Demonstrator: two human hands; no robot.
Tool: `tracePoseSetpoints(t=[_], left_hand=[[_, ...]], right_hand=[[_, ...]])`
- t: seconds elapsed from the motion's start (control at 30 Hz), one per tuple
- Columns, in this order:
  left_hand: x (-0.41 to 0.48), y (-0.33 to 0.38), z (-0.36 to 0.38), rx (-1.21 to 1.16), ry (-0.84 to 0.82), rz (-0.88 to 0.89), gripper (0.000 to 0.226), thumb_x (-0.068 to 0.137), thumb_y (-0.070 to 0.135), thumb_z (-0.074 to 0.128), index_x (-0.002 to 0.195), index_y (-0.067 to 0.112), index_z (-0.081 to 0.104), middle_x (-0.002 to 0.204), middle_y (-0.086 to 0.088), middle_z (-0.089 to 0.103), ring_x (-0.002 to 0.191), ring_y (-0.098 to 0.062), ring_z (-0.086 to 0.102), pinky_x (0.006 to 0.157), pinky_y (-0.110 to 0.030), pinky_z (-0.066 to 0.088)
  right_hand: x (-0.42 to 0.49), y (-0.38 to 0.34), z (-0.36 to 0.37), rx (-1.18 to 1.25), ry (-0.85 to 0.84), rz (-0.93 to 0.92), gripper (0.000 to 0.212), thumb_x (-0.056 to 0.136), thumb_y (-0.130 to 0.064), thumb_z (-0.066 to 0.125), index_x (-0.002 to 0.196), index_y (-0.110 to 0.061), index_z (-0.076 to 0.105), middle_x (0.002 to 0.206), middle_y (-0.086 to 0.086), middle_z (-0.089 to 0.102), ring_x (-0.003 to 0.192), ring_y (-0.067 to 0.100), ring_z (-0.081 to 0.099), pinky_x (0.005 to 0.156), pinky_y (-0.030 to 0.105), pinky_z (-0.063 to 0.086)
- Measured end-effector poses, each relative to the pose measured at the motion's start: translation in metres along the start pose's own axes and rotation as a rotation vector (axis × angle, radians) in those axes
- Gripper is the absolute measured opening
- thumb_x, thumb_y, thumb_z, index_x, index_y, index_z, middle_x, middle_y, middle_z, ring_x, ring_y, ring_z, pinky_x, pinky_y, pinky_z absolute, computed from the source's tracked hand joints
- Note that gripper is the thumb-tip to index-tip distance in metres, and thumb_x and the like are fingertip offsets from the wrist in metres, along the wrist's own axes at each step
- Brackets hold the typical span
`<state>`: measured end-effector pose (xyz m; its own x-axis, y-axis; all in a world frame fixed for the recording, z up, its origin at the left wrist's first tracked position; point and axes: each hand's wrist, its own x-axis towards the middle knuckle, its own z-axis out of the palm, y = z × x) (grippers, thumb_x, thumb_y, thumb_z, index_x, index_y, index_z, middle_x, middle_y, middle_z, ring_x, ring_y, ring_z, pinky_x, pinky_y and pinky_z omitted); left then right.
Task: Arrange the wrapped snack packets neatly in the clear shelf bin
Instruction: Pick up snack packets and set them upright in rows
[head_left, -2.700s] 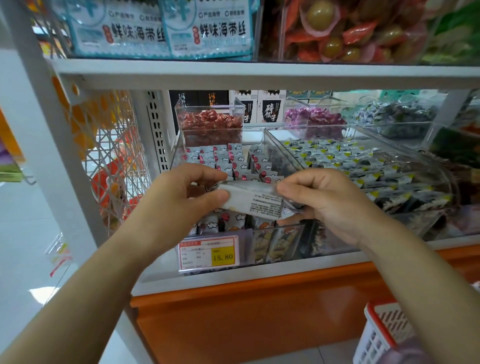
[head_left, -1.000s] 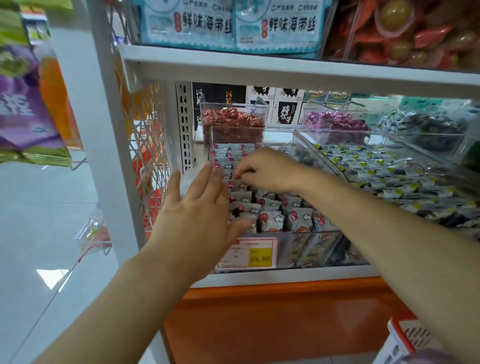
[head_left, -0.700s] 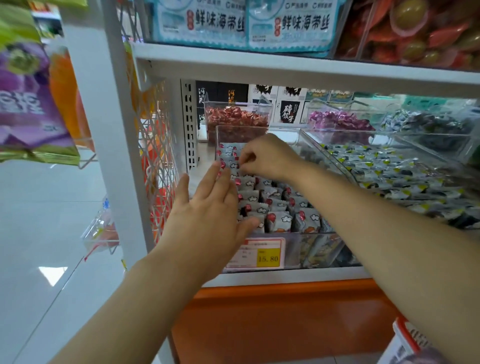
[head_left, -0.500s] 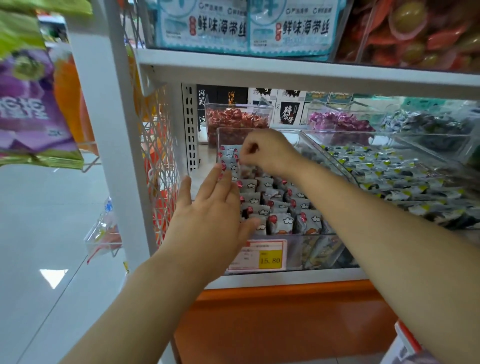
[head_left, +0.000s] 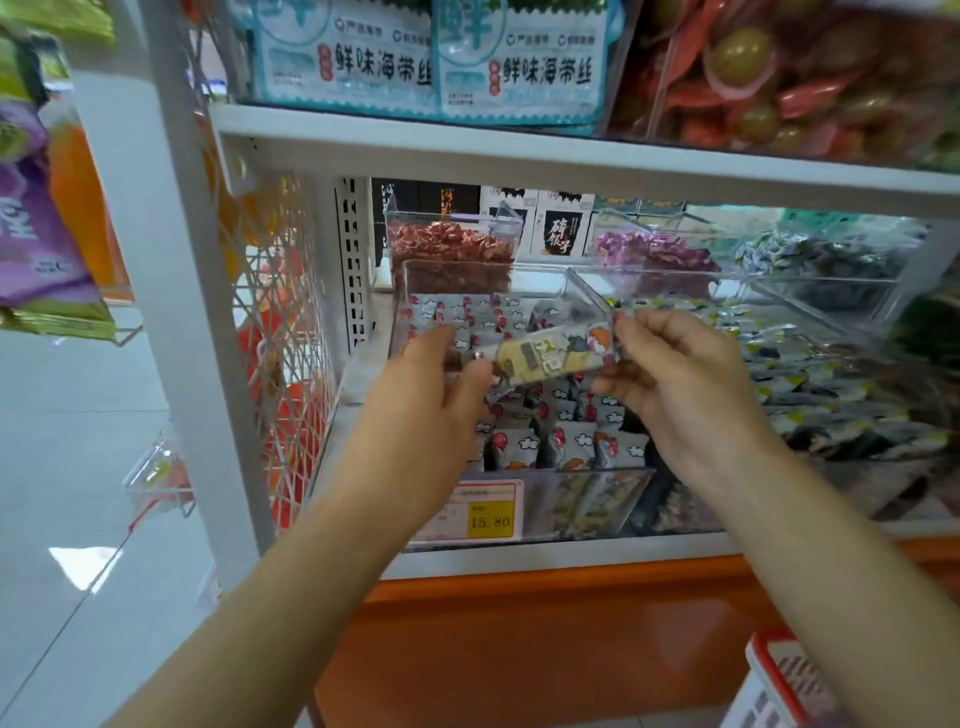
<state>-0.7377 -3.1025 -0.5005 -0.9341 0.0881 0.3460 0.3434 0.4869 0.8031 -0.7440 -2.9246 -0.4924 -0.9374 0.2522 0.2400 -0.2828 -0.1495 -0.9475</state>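
Note:
A clear shelf bin (head_left: 540, 501) on the middle shelf holds rows of grey snack packets (head_left: 566, 447) with red and white cloud marks. Above those rows I hold one long wrapped packet (head_left: 553, 356), yellowish with dark print, lying sideways. My left hand (head_left: 436, 395) pinches its left end. My right hand (head_left: 670, 374) pinches its right end between thumb and fingers. Both hands hover over the bin's middle. The packets under the held one are partly hidden.
A yellow price tag reading 15.80 (head_left: 475, 514) sits on the bin's front. A second clear bin (head_left: 810, 395) of dark packets stands at the right. Red (head_left: 449, 249) and purple candy bins (head_left: 649, 254) stand behind. A red-rimmed basket (head_left: 784, 680) is at lower right.
My right hand came back from the bin's rear rows with a long packet. My left hand, which was flat at the bin's left side, now pinches the packet's other end.

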Motion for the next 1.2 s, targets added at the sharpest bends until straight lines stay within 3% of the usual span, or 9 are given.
tracePoseSetpoints(t=[0.03, 0.1, 0.23, 0.37, 0.67, 0.8, 0.97, 1.1, 1.2], left_hand=[[0.001, 0.002, 0.002, -0.111, -0.020, -0.049, 0.019, 0.097, 0.027, 0.043, 0.111, 0.019, 0.053, 0.093, -0.001, 0.064, 0.066, -0.005, 0.063, 0.055, -0.017, 0.053], [0.003, 0.005, 0.004, -0.304, -0.033, -0.140, 0.017, 0.096, 0.024, 0.046, 0.094, 0.013, 0.059, 0.083, -0.007, 0.066, 0.063, -0.009, 0.065, 0.053, -0.017, 0.054], [0.006, 0.003, 0.008, -0.636, -0.033, -0.286, 0.018, 0.093, 0.023, 0.052, 0.091, 0.009, 0.063, 0.073, -0.007, 0.069, 0.068, -0.015, 0.068, 0.059, -0.021, 0.056], [0.009, 0.004, 0.011, -0.893, 0.052, -0.406, 0.021, 0.094, 0.020, 0.051, 0.087, 0.005, 0.063, 0.062, -0.005, 0.069, 0.061, -0.014, 0.068, 0.053, -0.018, 0.053], [0.007, 0.001, 0.011, -0.824, 0.162, -0.354, 0.023, 0.093, 0.023, 0.053, 0.075, 0.007, 0.056, 0.049, 0.002, 0.061, 0.049, -0.007, 0.061, 0.050, -0.015, 0.051], [0.006, 0.003, 0.009, -0.962, 0.044, -0.345, 0.029, 0.086, 0.017, 0.057, 0.058, 0.010, 0.060, 0.054, 0.002, 0.063, 0.051, -0.006, 0.061, 0.052, -0.013, 0.050], [0.004, 0.010, 0.009, -1.023, -0.125, -0.251, 0.003, 0.074, 0.001, 0.056, 0.075, -0.001, 0.056, 0.059, -0.004, 0.065, 0.063, -0.011, 0.069, 0.056, -0.013, 0.052], [0.003, 0.011, 0.007, -1.005, -0.165, -0.198, 0.006, 0.076, -0.005, 0.053, 0.075, 0.001, 0.054, 0.058, -0.004, 0.065, 0.068, -0.015, 0.071, 0.057, -0.014, 0.053], [0.002, 0.007, 0.005, -0.924, -0.191, -0.159, 0.004, 0.072, 0.002, 0.057, 0.076, 0.002, 0.057, 0.062, -0.005, 0.066, 0.070, -0.017, 0.071, 0.058, -0.016, 0.054]], right_hand=[[-0.003, 0.001, -0.003, 0.046, -0.001, 0.032, 0.013, 0.091, -0.007, 0.054, 0.081, -0.007, 0.062, 0.075, 0.004, 0.066, 0.059, 0.011, 0.063, 0.053, 0.022, 0.053], [-0.008, 0.003, -0.009, 0.137, 0.001, 0.088, 0.012, 0.087, -0.009, 0.057, 0.078, -0.008, 0.065, 0.077, 0.005, 0.067, 0.061, 0.013, 0.063, 0.054, 0.022, 0.053], [-0.010, 0.004, -0.021, 0.325, -0.077, 0.188, 0.014, 0.068, -0.007, 0.064, 0.080, -0.004, 0.070, 0.080, 0.008, 0.072, 0.066, 0.014, 0.067, 0.058, 0.021, 0.055], [-0.013, 0.005, -0.023, 0.375, -0.162, 0.222, 0.018, 0.066, 0.000, 0.062, 0.076, -0.006, 0.076, 0.081, 0.009, 0.073, 0.069, 0.015, 0.070, 0.060, 0.019, 0.055], [-0.015, 0.006, -0.018, 0.378, -0.065, 0.158, 0.018, 0.062, -0.001, 0.064, 0.079, 0.000, 0.061, 0.067, 0.011, 0.070, 0.063, 0.019, 0.070, 0.056, 0.020, 0.055], [-0.013, 0.003, -0.022, 0.402, -0.020, 0.119, 0.003, 0.072, -0.001, 0.061, 0.076, -0.002, 0.060, 0.065, 0.009, 0.069, 0.061, 0.016, 0.069, 0.055, 0.019, 0.055], [-0.010, 0.001, -0.028, 0.443, 0.039, 0.113, 0.011, 0.087, 0.002, 0.052, 0.079, -0.002, 0.057, 0.064, 0.008, 0.070, 0.058, 0.014, 0.068, 0.053, 0.019, 0.055], [-0.009, 0.002, -0.030, 0.415, 0.031, 0.073, 0.016, 0.088, 0.004, 0.049, 0.075, -0.004, 0.055, 0.060, 0.006, 0.068, 0.056, 0.015, 0.067, 0.054, 0.021, 0.055], [-0.008, 0.003, -0.031, 0.340, 0.021, 0.019, 0.015, 0.089, 0.005, 0.049, 0.078, -0.004, 0.054, 0.060, 0.003, 0.065, 0.057, 0.016, 0.067, 0.055, 0.021, 0.055]])
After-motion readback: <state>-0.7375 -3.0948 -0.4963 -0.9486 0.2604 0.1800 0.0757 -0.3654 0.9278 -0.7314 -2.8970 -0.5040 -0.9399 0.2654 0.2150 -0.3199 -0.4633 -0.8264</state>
